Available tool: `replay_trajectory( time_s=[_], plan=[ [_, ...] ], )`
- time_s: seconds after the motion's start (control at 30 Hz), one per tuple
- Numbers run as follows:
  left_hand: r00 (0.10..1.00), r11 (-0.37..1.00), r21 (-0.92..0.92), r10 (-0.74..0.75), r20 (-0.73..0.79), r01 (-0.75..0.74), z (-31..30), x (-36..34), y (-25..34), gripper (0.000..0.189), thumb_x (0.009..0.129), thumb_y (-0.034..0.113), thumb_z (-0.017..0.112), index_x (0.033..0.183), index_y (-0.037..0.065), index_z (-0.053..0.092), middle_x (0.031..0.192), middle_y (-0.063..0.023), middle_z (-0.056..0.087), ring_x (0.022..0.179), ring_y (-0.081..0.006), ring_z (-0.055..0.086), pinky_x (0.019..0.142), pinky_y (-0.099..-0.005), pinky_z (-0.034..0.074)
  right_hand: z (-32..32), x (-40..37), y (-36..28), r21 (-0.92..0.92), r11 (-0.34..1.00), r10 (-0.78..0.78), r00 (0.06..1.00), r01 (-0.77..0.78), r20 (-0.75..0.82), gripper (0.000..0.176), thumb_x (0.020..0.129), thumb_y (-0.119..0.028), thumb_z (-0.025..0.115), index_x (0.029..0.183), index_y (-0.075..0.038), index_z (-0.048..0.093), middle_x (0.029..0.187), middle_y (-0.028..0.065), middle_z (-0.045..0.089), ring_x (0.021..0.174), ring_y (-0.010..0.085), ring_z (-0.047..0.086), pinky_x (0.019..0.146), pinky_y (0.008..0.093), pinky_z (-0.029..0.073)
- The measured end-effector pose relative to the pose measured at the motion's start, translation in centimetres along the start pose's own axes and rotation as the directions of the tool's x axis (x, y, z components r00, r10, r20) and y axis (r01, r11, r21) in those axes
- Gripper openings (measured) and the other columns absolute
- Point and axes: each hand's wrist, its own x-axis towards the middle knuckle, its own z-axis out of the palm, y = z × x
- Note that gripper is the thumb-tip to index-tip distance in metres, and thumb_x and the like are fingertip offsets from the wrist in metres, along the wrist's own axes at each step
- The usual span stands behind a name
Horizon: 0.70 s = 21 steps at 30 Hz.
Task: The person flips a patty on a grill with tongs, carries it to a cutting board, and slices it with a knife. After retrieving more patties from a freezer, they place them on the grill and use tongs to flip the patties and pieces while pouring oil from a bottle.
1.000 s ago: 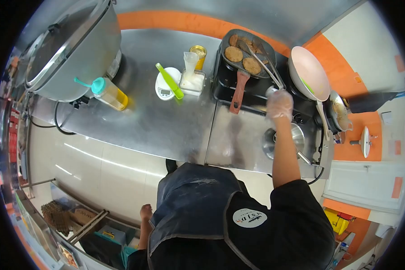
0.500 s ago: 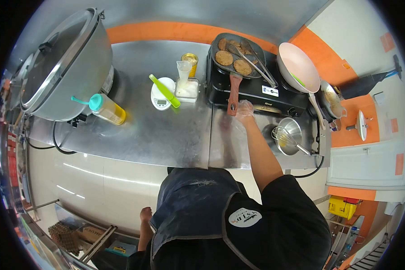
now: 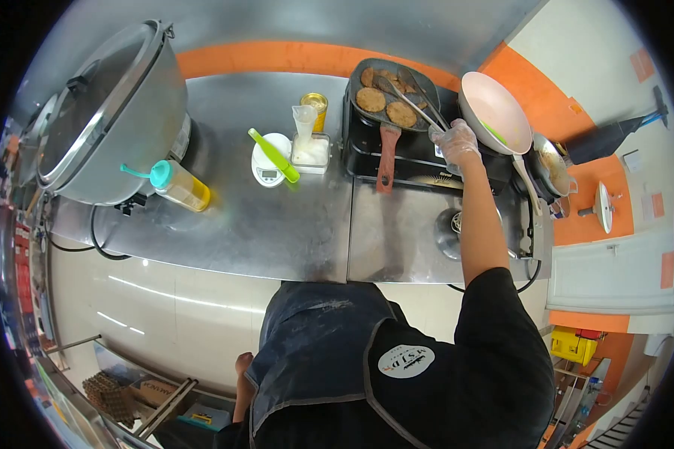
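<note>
My right hand, in a clear plastic glove, is closed round the joined end of the metal tongs. The tongs' tips rest in the square dark pan, among several browned patties. That pan sits on the black gas stove, its brown handle toward me. My left hand hangs low beside the apron, below the counter; its fingers are too small and turned away to read.
A pink pan stands right of the tongs. Under my right forearm is a metal bowl, mostly hidden. Left are a scale, green utensil, salt-like white container, oil bottle and large cooker.
My right hand has moved up and right from beside the pan handle to the tongs and has taken hold of them. My left hand has barely moved.
</note>
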Motion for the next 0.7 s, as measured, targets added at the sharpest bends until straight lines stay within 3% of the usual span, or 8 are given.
replay_trajectory(
  time_s=[0.17, 0.23, 0.47, 0.53, 0.57, 0.63, 0.67, 0.7],
  plan=[
    [0.999, 0.999, 0.039, 0.002, -0.04, 0.0, -0.1, -0.5, 0.3, 0.024, 0.085, 0.026, 0.06, 0.095, 0.008, 0.072, 0.096, -0.0109, 0.073, 0.091, -0.0242, 0.069, 0.077, -0.0363, 0.054, -0.6, 1.3, -1.1, 0.015, 0.99, -0.136, 0.989, 0.137, -0.059, 0.067, 0.086, -0.045, 0.064, 0.131, 0.003, 0.05, 0.12, 0.0258, 0.062, 0.116, 0.0363, 0.058, 0.099, 0.0395, 0.045],
    [0.973, 0.994, 0.079, -0.09, 0.212, 0.075, -1.0, -1.0, 2.1, 0.029, 0.086, 0.025, 0.06, 0.103, 0.005, 0.071, 0.099, -0.0125, 0.073, 0.093, -0.0244, 0.069, 0.078, -0.0353, 0.054, -1.0, 2.4, -0.9, -0.123, 0.932, -0.343, 0.939, 0.341, 0.013, 0.061, 0.089, -0.045, 0.06, 0.129, 0.002, 0.052, 0.118, 0.0262, 0.061, 0.115, 0.0387, 0.057, 0.099, 0.0408, 0.044],
    [0.993, 0.988, -0.105, -0.105, 0.048, 0.11, 1.3, -1.1, 0.9, 0.029, 0.086, 0.024, 0.057, 0.105, 0.005, 0.07, 0.094, -0.0114, 0.073, 0.088, -0.0215, 0.069, 0.076, -0.0342, 0.054, -9.7, -4.6, -0.2, -0.014, 0.994, -0.105, 0.992, 0.107, 0.063, 0.039, 0.099, -0.036, 0.044, 0.114, -0.005, 0.061, 0.107, 0.0213, 0.061, 0.103, 0.0358, 0.059, 0.09, 0.0445, 0.046],
    [1.0, 0.997, 0.072, -0.013, -0.013, 0.014, 2.0, -1.4, 0.8, 0.027, 0.086, 0.023, 0.058, 0.1, 0.005, 0.071, 0.087, -0.0095, 0.072, 0.08, -0.0185, 0.069, 0.069, -0.0349, 0.053, -7.8, -4.2, 6.7, -0.468, 0.656, -0.728, 0.661, 0.592, -0.185, 0.033, 0.097, -0.03, 0.048, 0.11, -0.005, 0.066, 0.101, 0.0172, 0.063, 0.091, 0.0277, 0.061, 0.086, 0.0406, 0.047],
    [1.0, 0.996, 0.084, 0.0, -0.002, 0.0, 2.3, -1.5, 0.5, 0.026, 0.085, 0.022, 0.057, 0.098, 0.005, 0.071, 0.086, -0.0095, 0.071, 0.079, -0.0189, 0.068, 0.068, -0.0352, 0.053, -7.7, -5.3, 6.3, -0.475, 0.65, -0.733, 0.656, 0.594, -0.182, 0.033, 0.097, -0.03, 0.048, 0.11, -0.005, 0.066, 0.101, 0.0172, 0.063, 0.091, 0.0277, 0.061, 0.086, 0.0406, 0.047],
    [0.999, 0.998, 0.066, 0.002, 0.042, -0.005, 3.0, -1.4, 0.0, 0.024, 0.085, 0.022, 0.057, 0.095, 0.005, 0.07, 0.084, -0.0096, 0.07, 0.077, -0.0195, 0.067, 0.067, -0.0359, 0.052, -7.6, -7.1, 4.5, 0.425, 0.905, -0.01, 1.0, 0.015, -0.013, 0.029, 0.092, -0.02, 0.05, 0.111, -0.006, 0.067, 0.1, 0.0152, 0.064, 0.093, 0.0284, 0.06, 0.089, 0.0399, 0.045],
    [0.998, 0.998, 0.056, 0.004, 0.059, -0.007, 3.2, -1.5, 0.1, 0.023, 0.085, 0.022, 0.056, 0.093, 0.005, 0.07, 0.083, -0.0096, 0.07, 0.075, -0.0199, 0.066, 0.066, -0.0363, 0.051, -5.6, -5.2, 7.0, 0.586, 0.783, -0.169, 0.978, 0.209, -0.122, 0.026, 0.087, -0.034, 0.066, 0.094, -0.009, 0.065, 0.067, -0.0022, 0.05, 0.052, 0.0071, 0.041, 0.045, 0.0231, 0.03],
    [0.998, 0.999, 0.049, 0.003, 0.07, -0.006, 3.4, -1.4, -0.1, 0.022, 0.084, 0.021, 0.056, 0.092, 0.005, 0.069, 0.081, -0.0096, 0.069, 0.074, -0.0202, 0.065, 0.065, -0.0366, 0.051, -5.1, -4.9, 6.8, 0.585, 0.783, -0.171, 0.978, 0.21, -0.123, 0.026, 0.087, -0.034, 0.066, 0.094, -0.009, 0.065, 0.067, -0.0022, 0.05, 0.052, 0.0071, 0.041, 0.045, 0.0231, 0.03]
  ],
)
